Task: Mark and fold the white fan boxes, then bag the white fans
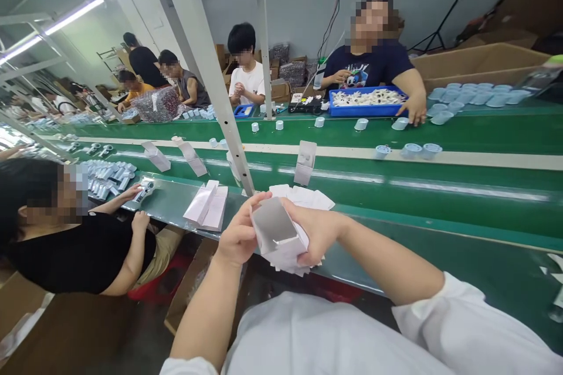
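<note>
Between my two hands is a small white cardboard box (281, 243), its near end open so that the grey inside shows. My left hand (240, 231) grips the box's left side, with the fingers at the upper edge. Around the right side my right hand (319, 228) is wrapped, thumb low and fingers partly hidden behind the cardboard. Behind the box, a pile of flat white cartons (308, 196) lies on the bench edge. To the left are folded white boxes (206, 205). One more white box (305, 163) stands on the green belt.
A green conveyor belt (440, 181) runs across, with pale blue cups (412, 150) along it. A white metal post (215, 58) rises close ahead. Opposite, a person sits by a blue tray (369, 110) of small white parts. At left, a co-worker in black holds a grey device (144, 189).
</note>
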The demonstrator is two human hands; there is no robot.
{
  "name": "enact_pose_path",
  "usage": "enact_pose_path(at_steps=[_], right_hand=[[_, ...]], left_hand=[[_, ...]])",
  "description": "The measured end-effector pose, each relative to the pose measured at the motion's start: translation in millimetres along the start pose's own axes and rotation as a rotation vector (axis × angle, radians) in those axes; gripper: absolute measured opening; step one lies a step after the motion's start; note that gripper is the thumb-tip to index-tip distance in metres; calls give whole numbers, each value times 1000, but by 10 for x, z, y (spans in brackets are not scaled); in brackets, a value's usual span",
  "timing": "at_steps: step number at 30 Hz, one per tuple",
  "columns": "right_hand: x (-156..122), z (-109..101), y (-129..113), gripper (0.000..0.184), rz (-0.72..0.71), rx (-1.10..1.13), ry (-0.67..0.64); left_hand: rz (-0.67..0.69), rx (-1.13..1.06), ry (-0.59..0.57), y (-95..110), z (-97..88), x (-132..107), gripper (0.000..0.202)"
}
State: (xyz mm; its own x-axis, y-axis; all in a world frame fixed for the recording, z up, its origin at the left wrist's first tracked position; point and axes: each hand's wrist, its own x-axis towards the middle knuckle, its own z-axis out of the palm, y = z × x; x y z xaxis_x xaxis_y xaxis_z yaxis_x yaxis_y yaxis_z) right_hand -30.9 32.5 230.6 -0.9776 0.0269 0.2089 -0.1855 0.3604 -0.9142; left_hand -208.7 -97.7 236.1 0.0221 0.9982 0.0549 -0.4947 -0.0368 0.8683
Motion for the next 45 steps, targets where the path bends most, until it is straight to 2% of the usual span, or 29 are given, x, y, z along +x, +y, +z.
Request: enact_pose_path(at_steps=[4,7,9,11,13,15,16,17,19,21,23,25,28,29,30,32,34,35,36,37,39,41,42,45], right_hand=[[78,-13,-10,113,-12,-23,-65],[90,-14,7,116,57,-96,-103],[75,1,-33,118,31,-152,-91],[50,55,-133,111,-62,-261,39],[30,159,-267,91,-118,-450,227],[30,291,-376,72,-111,-664,342],[40,350,-406,67,-93,-751,368],[55,398,-416,63,-68,-814,385],[94,440,-384,53,-37,-846,439],[125,414,-314,39,-46,-769,483],[137,343,-251,35,-67,-648,483],[136,254,-217,39,-32,-552,452],[129,145,-212,48,47,-486,327],[128,133,-214,55,67,-474,271],[127,142,-213,63,87,-476,236],[122,231,-194,77,139,-522,274],[106,393,-143,88,165,-589,424],[94,481,-106,92,152,-614,523],[79,560,-66,95,127,-617,614],[62,623,-26,97,104,-598,679],[25,683,34,95,105,-514,734],[-9,670,55,93,132,-414,690],[-24,649,52,92,131,-379,659],[-62,586,23,93,83,-338,606]], left_hand=[[-74,22,-39,125,9,-20,66],[-117,72,29,111,31,-46,59],[-91,102,104,53,48,-53,48],[-28,51,239,2,62,-48,39],[37,-59,435,-28,83,-32,38],[46,-138,586,-49,124,-18,45],[37,-150,617,-60,148,-17,48],[31,-141,619,-71,169,-21,50],[55,-85,551,-84,179,-38,50],[86,-45,409,-77,126,-49,41],[92,-46,288,-54,23,-32,36],[52,-58,229,-39,-80,16,36],[-41,-26,201,-96,-139,114,64],[-53,-5,223,-142,-127,146,68],[-36,23,279,-200,-104,173,65],[41,73,464,-326,-38,209,46],[106,95,640,-420,22,206,31],[135,115,683,-438,40,191,27],[155,150,678,-434,44,170,24],[162,196,625,-408,36,145,23],[124,278,416,-311,-16,106,28],[39,264,229,-213,-85,96,31],[4,232,184,-182,-111,101,31],[-37,146,148,-190,-113,116,37]])
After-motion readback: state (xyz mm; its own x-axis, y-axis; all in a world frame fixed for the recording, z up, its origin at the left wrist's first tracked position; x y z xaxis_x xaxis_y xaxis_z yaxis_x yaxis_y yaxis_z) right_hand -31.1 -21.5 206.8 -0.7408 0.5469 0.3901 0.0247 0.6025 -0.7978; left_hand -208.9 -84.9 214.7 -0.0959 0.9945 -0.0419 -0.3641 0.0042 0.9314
